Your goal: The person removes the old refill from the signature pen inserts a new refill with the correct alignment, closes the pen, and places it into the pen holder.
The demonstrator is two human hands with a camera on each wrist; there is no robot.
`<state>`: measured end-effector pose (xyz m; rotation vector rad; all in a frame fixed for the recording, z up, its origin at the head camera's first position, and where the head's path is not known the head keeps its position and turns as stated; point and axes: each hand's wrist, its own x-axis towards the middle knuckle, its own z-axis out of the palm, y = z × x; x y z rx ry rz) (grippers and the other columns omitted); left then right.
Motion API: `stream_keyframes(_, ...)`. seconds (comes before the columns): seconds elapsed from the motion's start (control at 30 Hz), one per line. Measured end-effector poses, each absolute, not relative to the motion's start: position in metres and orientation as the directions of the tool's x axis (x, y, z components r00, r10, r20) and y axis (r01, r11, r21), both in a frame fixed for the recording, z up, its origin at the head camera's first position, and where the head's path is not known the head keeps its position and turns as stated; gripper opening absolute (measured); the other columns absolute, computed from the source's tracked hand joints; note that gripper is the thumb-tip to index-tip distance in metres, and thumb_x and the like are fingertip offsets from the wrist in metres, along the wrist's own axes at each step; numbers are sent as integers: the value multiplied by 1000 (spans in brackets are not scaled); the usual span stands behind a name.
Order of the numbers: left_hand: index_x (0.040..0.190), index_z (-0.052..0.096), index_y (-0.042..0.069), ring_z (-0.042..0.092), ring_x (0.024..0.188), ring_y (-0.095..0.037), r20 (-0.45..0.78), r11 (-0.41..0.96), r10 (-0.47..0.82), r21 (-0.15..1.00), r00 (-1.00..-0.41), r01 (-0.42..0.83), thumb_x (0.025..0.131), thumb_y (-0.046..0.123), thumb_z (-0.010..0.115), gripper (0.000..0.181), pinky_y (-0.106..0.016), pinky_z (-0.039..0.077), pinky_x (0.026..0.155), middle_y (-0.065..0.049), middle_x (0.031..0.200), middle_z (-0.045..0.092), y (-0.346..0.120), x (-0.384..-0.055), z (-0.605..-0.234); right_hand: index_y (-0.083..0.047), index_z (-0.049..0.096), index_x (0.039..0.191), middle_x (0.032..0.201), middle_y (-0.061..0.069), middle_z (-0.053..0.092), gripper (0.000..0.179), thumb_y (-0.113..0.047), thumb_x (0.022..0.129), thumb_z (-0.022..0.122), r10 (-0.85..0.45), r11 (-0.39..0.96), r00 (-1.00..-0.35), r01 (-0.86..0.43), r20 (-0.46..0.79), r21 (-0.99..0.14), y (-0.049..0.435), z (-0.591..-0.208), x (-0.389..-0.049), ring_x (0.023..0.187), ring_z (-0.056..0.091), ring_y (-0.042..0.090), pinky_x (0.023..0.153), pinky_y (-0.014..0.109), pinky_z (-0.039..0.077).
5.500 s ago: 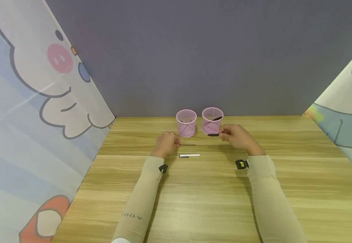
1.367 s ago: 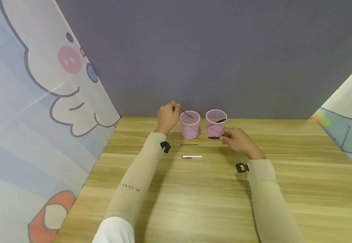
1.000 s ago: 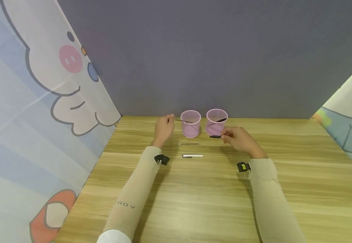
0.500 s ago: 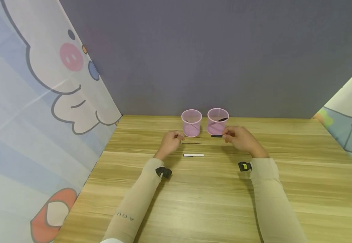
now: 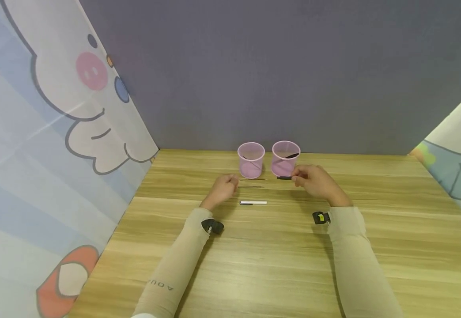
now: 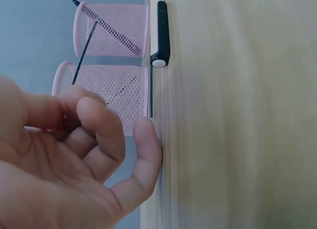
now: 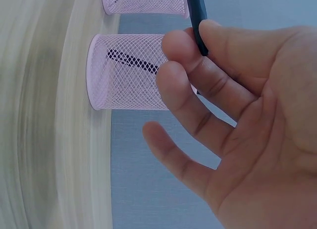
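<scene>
My left hand pinches one end of a thin dark pen refill, held level in front of the left pink mesh cup. In the left wrist view, this refill slants up from thumb and forefinger. Just nearer me lies a second refill on the table, and nearer still a white pen with a dark clip. A short black pen tube is pinched between the thumb and fingertips of my right hand, before the right pink mesh cup; its end shows in the right wrist view.
Inside the left cup leans another thin refill. A black pen leans in the right cup, its tip above the rim. Behind the wooden table stands a grey panel, with cartoon-printed cloth at both sides.
My left hand has drawn one refill out of the left cup and lowered it in front, near the table. One refill stays in that cup. My right hand has barely moved with its black tube.
</scene>
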<state>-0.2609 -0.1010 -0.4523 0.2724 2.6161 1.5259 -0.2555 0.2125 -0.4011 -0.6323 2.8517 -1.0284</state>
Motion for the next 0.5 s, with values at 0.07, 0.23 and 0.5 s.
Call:
stream_keyframes(0.07, 91, 61, -3, 47, 61, -14, -1, 475, 237, 872, -972, 115, 110, 20, 40, 36, -25, 42, 58, 0, 67, 50, -102, -261, -452, -6, 67, 99, 85, 15, 70, 8, -9, 102, 60, -388, 700, -917, -360, 96, -617, 213, -400, -255, 75, 59, 19, 68, 34, 46)
stream_keyframes(0.23, 102, 64, -6, 52, 63, -13, -29, 443, 284, 890, -958, 104, 108, 14, 43, 29, -23, 44, 58, -1, 71, 54, -103, -260, -449, -5, 66, 98, 85, 16, 70, 8, -9, 101, 61, -390, 692, -916, -361, 97, -625, 212, -399, -254, 73, 57, 19, 67, 34, 46)
stream_keyframes(0.5, 104, 67, -7, 58, 67, -11, -49, 408, 284, 910, -958, 75, 107, 12, 51, 25, -24, 54, 63, -3, 74, 59, -107, -259, -446, -4, 67, 100, 85, 15, 71, 9, -9, 101, 61, -398, 689, -912, -367, 97, -625, 211, -400, -255, 74, 58, 19, 68, 34, 46)
